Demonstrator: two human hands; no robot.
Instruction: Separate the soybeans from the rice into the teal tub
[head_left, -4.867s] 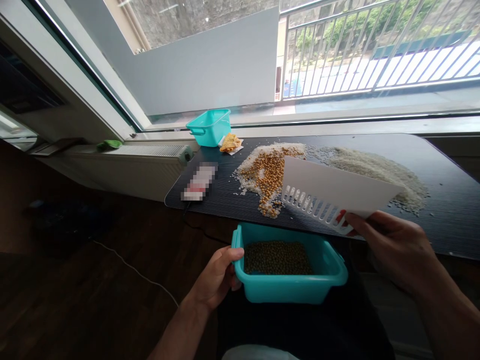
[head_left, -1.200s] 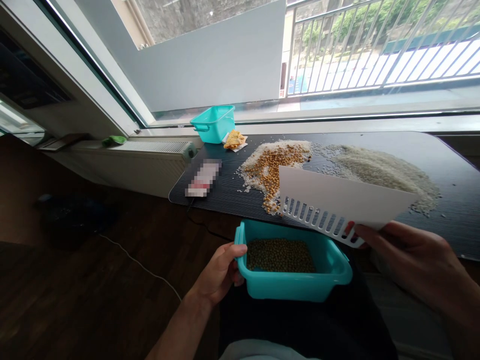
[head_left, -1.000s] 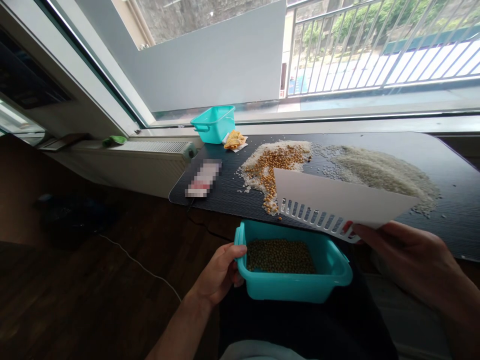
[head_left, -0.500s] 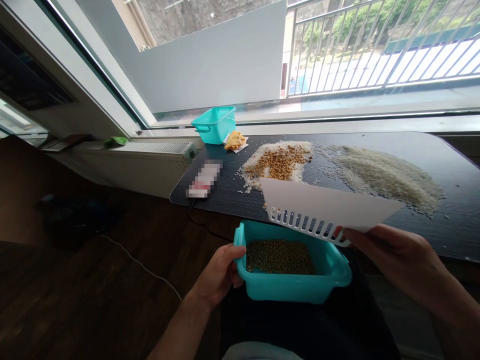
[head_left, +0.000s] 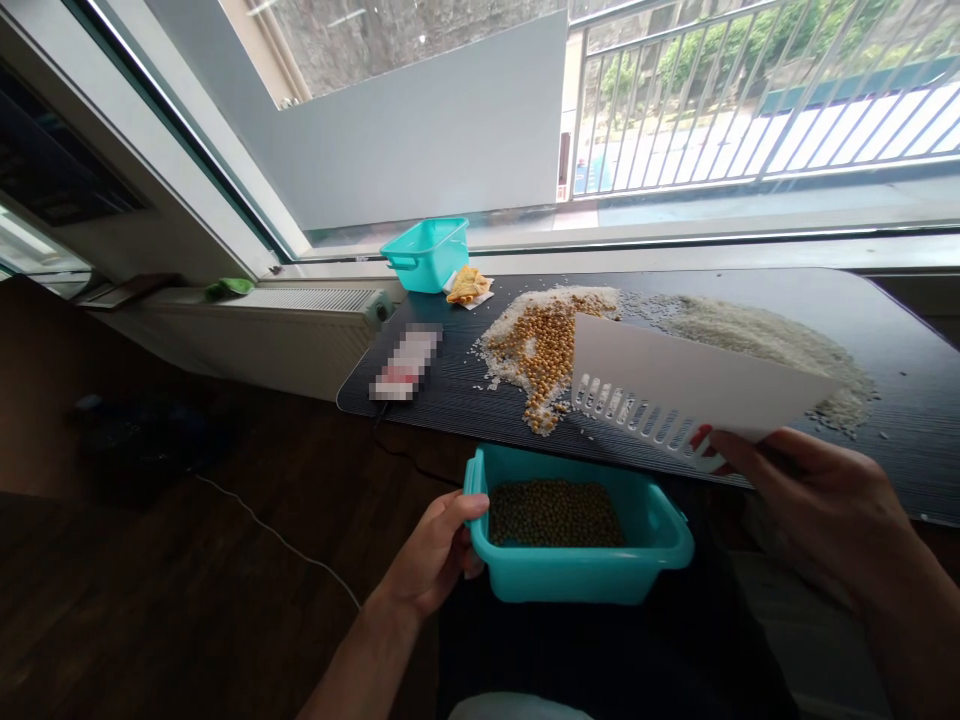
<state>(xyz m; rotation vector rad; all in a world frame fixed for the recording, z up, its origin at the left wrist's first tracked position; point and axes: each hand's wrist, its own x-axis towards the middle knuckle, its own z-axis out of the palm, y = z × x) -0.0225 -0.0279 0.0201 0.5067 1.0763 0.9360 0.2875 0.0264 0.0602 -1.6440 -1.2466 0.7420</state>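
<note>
My left hand (head_left: 441, 545) grips the left rim of a teal plastic bin (head_left: 577, 578), thumb over the edge. Greenish-brown beans (head_left: 555, 512) cover the bin's floor. Between the fingers and thumb of my right hand (head_left: 817, 490) is a flat white plastic panel (head_left: 697, 375) with a row of slots along its lower edge. The panel is tilted above the table's near side. Left of it lies a heap of golden beans (head_left: 551, 345) on white grains (head_left: 499, 335), with a tongue of beans reaching toward the near edge. The panel partly hides a pale rice pile (head_left: 780, 335).
The dark table (head_left: 907, 420) runs along the window. At its far left stand a second teal bin (head_left: 429, 255) and a yellow crumpled item (head_left: 469, 285) on white paper. A blurred, pixelated object (head_left: 409, 362) lies nearby. A radiator (head_left: 300, 325) and white cable (head_left: 277, 545) are left.
My right hand has moved the white panel to the right and slightly up, over the rice pile's near side. The tongue of golden beans near the table edge now shows. My left hand stays on the bin.
</note>
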